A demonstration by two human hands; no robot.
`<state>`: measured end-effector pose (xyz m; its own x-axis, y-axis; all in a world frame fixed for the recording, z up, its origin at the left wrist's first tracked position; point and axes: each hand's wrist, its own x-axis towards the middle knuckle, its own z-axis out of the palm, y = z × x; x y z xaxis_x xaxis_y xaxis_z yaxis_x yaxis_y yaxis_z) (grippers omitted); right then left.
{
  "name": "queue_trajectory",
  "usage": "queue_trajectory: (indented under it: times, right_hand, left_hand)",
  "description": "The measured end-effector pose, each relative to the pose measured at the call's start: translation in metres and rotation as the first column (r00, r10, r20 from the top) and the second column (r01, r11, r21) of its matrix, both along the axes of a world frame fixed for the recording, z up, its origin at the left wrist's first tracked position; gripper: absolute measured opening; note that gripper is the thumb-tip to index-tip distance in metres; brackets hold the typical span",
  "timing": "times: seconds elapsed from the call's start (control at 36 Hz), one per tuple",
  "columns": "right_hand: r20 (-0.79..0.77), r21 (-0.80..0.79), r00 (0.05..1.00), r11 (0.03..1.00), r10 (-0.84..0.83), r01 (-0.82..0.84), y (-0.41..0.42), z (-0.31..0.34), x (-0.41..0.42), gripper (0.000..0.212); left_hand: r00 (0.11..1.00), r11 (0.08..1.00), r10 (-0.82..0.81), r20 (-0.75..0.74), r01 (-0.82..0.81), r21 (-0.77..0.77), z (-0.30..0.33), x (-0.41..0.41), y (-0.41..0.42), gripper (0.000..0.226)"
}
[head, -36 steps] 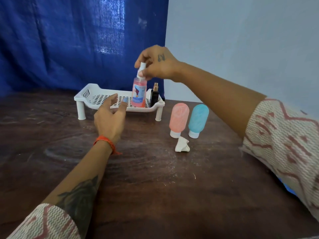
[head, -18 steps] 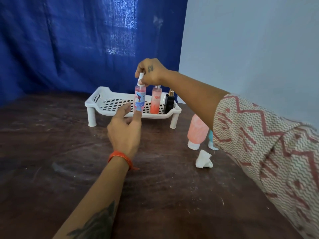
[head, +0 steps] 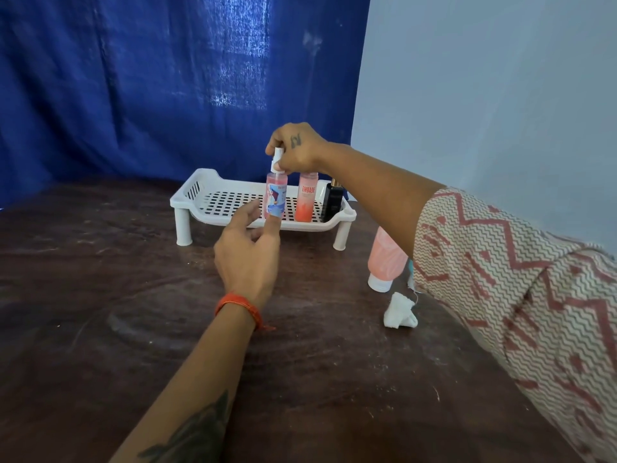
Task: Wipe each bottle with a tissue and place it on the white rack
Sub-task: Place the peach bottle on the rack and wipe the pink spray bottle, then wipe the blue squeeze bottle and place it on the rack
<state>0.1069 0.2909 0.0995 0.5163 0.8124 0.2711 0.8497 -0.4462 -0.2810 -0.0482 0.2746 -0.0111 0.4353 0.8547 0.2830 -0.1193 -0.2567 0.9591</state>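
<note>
Rack (head: 200,192), white and perforated, serves as our landmark on the dark wooden table (head: 100,329). We see the right hand (head: 295,148) above its front edge, fingers and thumb pinching the white cap of a pink spray bottle (head: 276,195), which stands upright on the rack floor near the middle. We see the left hand (head: 248,252) in front of the rack, its fingers relaxed and grasping nothing, with one fingertip touching the lower label of that same bottle. Just right of it on the rack stands an orange-pink bottle (head: 306,202), and at the rack's right end a black bottle (head: 333,202), its top partly hidden by the forearm. Off the rack's right front leg a pink tube (head: 384,262) stands cap-down on the table; a blue item beside it is almost wholly hidden by the sleeve. A crumpled tissue (head: 399,312) lies on the table in front of the tube.
</note>
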Motion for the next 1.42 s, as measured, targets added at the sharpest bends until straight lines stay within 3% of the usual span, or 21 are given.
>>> queue_trajectory:
  times: [0.19, 0.42, 0.78, 1.0, 1.19, 1.42]
  right_hand:
    - [0.051, 0.005, 0.998, 1.0, 0.022, -0.023, -0.005, 0.008, -0.001, 0.048]
    - [0.089, 0.117, 0.995, 0.992, 0.039, -0.049, -0.052, 0.031, -0.006, 0.05]
    - [0.006, 0.166, 0.997, 0.983, -0.081, 0.079, -0.196, 0.025, -0.006, 0.044]
    - [-0.041, 0.019, 0.993, 0.993, -0.113, 0.114, -0.257, -0.02, -0.002, 0.051]
    - [-0.004, 0.078, 0.997, 0.994, -0.081, 0.081, -0.268, -0.057, 0.006, 0.041]
    - [-0.045, 0.132, 0.996, 0.988, -0.08, 0.085, -0.279, -0.047, -0.002, 0.035]
  left_hand:
    - [1.0, 1.0, -0.001, 0.011, 0.001, 0.002, 0.001, 0.0, 0.0, 0.04]
    - [0.999, 0.997, -0.042, 0.035, 0.039, 0.07, 0.006, -0.002, -0.009, 0.038]
    - [0.983, 0.899, -0.184, -0.029, 0.18, 0.4, -0.001, -0.006, -0.032, 0.044]
    - [0.974, 0.788, -0.163, -0.155, 0.223, 0.573, -0.006, -0.005, -0.036, 0.049]
    - [0.961, 0.721, -0.191, -0.203, 0.277, 0.635, -0.008, -0.004, -0.04, 0.05]
    - [0.948, 0.729, -0.249, -0.199, 0.319, 0.606, -0.007, -0.004, -0.04, 0.052]
